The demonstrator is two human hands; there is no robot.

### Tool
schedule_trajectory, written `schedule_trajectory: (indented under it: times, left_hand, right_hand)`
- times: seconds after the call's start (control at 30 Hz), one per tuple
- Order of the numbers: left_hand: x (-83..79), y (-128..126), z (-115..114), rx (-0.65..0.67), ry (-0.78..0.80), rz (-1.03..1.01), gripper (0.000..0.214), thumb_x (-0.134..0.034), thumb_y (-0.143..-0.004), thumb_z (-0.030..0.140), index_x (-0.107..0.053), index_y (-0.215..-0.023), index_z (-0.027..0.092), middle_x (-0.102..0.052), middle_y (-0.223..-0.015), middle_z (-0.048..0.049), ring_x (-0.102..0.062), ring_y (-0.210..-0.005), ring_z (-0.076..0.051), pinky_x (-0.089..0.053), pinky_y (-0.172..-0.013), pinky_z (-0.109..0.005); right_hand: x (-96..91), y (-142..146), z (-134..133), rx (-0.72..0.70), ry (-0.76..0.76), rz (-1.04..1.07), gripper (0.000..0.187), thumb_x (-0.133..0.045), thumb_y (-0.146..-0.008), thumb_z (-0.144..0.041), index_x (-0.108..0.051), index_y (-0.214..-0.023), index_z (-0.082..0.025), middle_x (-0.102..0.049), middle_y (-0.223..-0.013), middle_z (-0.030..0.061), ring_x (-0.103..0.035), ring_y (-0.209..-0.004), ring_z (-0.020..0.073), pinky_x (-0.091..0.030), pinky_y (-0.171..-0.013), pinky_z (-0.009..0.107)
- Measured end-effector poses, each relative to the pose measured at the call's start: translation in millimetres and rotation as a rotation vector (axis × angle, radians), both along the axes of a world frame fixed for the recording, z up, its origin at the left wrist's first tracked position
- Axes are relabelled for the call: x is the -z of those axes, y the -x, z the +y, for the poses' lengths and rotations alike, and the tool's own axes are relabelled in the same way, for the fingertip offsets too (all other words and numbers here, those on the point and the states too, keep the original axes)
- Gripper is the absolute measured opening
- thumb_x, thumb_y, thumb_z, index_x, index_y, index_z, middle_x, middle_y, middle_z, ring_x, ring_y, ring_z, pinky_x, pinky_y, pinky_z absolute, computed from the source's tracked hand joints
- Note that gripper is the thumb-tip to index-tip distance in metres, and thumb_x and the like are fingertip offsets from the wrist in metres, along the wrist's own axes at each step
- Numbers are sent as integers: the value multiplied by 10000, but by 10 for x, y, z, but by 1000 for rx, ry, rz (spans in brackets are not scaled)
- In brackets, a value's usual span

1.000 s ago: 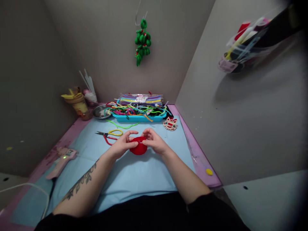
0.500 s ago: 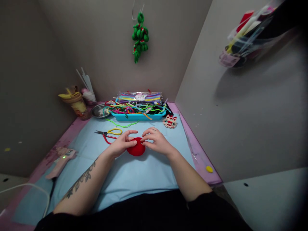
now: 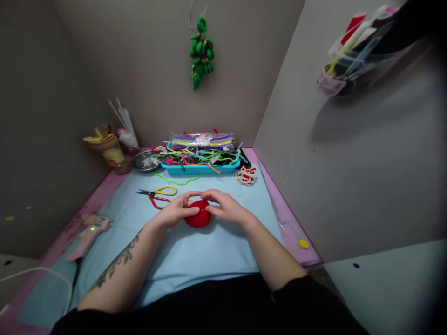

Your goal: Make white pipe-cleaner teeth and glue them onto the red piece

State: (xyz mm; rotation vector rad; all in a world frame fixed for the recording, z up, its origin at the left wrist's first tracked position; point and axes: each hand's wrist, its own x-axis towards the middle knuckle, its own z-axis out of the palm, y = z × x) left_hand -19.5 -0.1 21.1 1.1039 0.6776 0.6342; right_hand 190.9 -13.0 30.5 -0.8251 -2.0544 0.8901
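A round, smooth-looking red piece (image 3: 198, 219), its material too blurred to tell, is held over the blue cloth between both hands. My left hand (image 3: 178, 210) is closed on its left side, the thumb lying across the front. My right hand (image 3: 225, 207) grips the upper right side, thumb on the front and fingers curled over the far edge. The fingertips of both hands meet behind its top, partly hidden. Just left of my left hand lie scissors (image 3: 159, 191) with one yellow and one red handle, blades spread.
Behind stands a blue tray (image 3: 199, 170) heaped with colourful pipe cleaners. A metal dish (image 3: 145, 161) sits at its left, a small red-and-white figure (image 3: 246, 176) at its right. A pink glue gun (image 3: 89, 236) with a lit green light lies left; a yellow disc (image 3: 303, 244) lies right.
My right hand has come down and left onto the red piece, its raised fingers now closed over the edge. My left fingers have moved in to meet them.
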Motion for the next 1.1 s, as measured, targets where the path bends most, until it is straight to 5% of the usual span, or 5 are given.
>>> schedule_trajectory:
  times: [0.17, 0.43, 0.67, 1.1]
  left_hand:
    - [-25, -7, -19, -28, -6, -6, 705, -766, -701, 312, -426, -1294, 144, -684, -749, -47, -638, -620, -152, -448, -581, -220]
    - [-17, -39, -24, -59, -25, -17, 707, -768, -694, 267, -430, -1302, 141, -695, -740, -50, -649, -619, -162, -471, -607, -244]
    - [-54, -36, -31, -80, 8, 10, 754, -777, -680, 286, -400, -1313, 127, -707, -756, -62, -655, -618, -166, -471, -593, -240]
    - [-32, -36, -27, -85, 12, 56, 797, -777, -678, 319, -375, -1338, 124, -702, -755, -64, -650, -605, -170, -456, -567, -239]
  right_hand:
    - [17, 6, -21, -47, 161, 122, 299, -544, -788, -140, -469, -1066, -220, -560, -1109, 50, -629, -923, 155, -507, -830, 344]
    - [63, 51, -21, 15, 108, 111, 341, -573, -761, -132, -415, -1047, -232, -584, -1032, 44, -631, -915, 168, -507, -839, 368]
    - [-41, -16, -49, -45, 221, 129, 340, -603, -748, -126, -464, -1043, -221, -586, -1113, 65, -639, -957, 186, -521, -815, 358]
    - [-22, 10, -32, -21, 104, 47, 305, -546, -745, -99, -474, -1018, -217, -586, -1042, 40, -643, -926, 177, -512, -815, 346]
